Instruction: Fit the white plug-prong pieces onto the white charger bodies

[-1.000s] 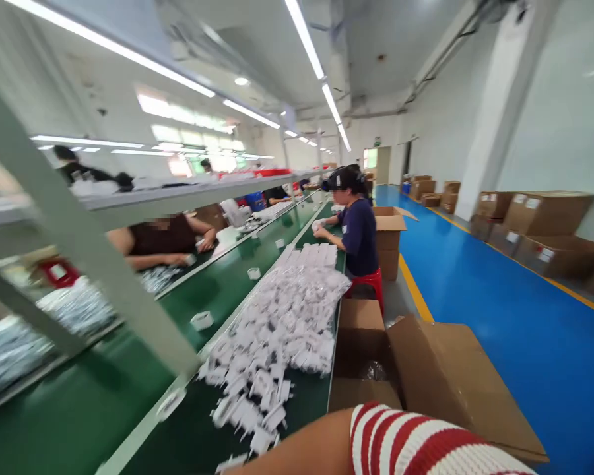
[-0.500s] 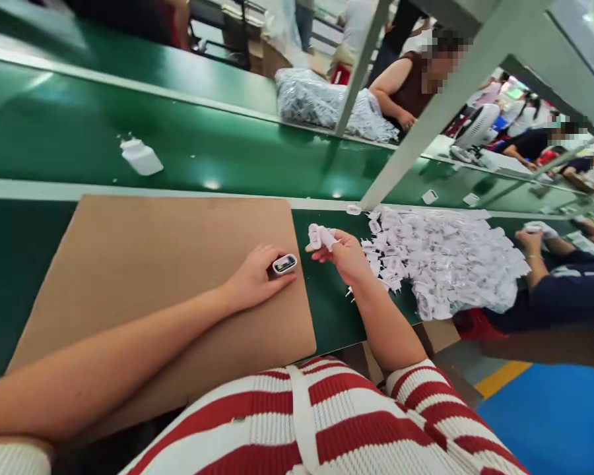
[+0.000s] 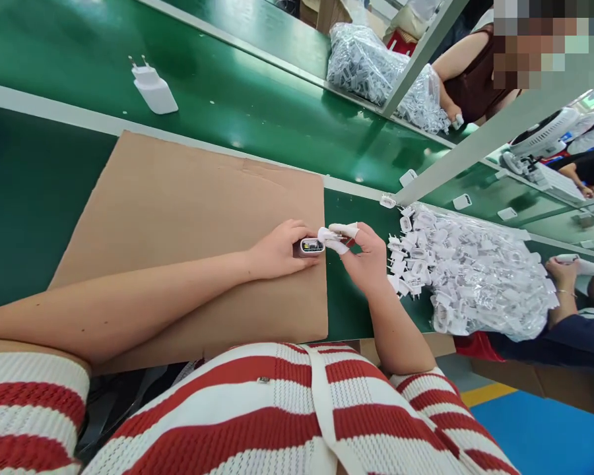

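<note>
My left hand [image 3: 284, 249] rests over the right part of a brown cardboard sheet [image 3: 188, 198], closed round a white charger housing [image 3: 311, 247] whose open end shows parts inside. Just to its right, my right hand [image 3: 366, 254], with white covers on its fingertips, pinches a small white plug cap [image 3: 325, 236] with metal pins. The cap is at the upper right edge of the housing; whether they touch I cannot tell. Right of my right hand lies a heap of white plug caps [image 3: 485, 270], partly in clear plastic.
A white charger [image 3: 156, 91] lies on the green belt [image 3: 257, 112] beyond the cardboard. A slanting metal post [image 3: 455, 161] rises behind the heap. Another person's hand [image 3: 563, 274] is at the far right, and a bagged pile [image 3: 361, 63] sits across the belt.
My right hand has brought the plug cap over to the housing in my left hand. The camera view has turned and shifted, and the charger on the belt looks closer.
</note>
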Demonstrator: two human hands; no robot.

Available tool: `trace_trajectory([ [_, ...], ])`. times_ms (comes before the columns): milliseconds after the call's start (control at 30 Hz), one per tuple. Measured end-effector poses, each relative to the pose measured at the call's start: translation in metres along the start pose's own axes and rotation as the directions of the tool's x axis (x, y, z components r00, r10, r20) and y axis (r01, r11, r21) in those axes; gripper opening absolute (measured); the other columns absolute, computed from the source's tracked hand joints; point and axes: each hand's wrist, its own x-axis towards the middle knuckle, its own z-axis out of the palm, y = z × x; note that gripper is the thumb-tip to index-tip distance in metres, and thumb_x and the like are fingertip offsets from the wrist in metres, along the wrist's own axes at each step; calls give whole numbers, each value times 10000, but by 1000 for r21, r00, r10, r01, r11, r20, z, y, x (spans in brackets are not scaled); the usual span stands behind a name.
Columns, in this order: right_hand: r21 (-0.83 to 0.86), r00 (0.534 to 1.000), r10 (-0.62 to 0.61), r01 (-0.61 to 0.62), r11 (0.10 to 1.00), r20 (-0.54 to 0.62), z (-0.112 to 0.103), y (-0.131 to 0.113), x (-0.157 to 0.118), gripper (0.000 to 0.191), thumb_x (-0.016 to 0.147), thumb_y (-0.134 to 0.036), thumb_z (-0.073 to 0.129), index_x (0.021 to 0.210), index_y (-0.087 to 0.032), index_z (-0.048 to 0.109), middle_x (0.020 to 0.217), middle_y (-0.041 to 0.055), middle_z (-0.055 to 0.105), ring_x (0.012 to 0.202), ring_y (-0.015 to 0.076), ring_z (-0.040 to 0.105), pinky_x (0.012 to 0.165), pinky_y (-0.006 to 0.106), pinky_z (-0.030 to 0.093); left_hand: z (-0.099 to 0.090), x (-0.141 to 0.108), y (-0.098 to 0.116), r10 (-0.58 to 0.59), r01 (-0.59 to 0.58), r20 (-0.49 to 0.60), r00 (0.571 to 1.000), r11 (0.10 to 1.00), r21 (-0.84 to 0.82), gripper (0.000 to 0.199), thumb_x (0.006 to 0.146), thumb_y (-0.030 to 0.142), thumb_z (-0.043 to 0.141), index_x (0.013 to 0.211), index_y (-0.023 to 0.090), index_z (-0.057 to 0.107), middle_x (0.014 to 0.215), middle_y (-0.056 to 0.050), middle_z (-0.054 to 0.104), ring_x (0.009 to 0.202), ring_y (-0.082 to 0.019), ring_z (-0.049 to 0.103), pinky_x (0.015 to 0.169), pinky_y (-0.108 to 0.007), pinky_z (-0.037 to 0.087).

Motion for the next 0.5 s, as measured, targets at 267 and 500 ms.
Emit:
trace_trajectory([
  [267, -460, 949, -240, 309, 833, 203, 12, -15, -5, 251, 1035, -227, 575, 1204, -231, 760, 968, 86, 633, 910, 247, 544, 816, 379, 490, -3, 2, 4, -58, 60, 20, 998, 992, -114, 251, 888, 449, 745, 911, 201, 774, 966, -50, 710, 971, -231, 640, 878, -338, 514],
  [500, -547, 935, -278, 354, 759, 219, 16, -20, -2, 209, 1020, -179, 558, 1100, -229, 745, 916, 73, 611, 876, 246, 519, 805, 369, 454, 0, 3, 1, -55, 54, 2, 999, 988, -142, 279, 873, 467, 747, 859, 189, 773, 994, -64, 689, 974, -232, 647, 872, -344, 515],
])
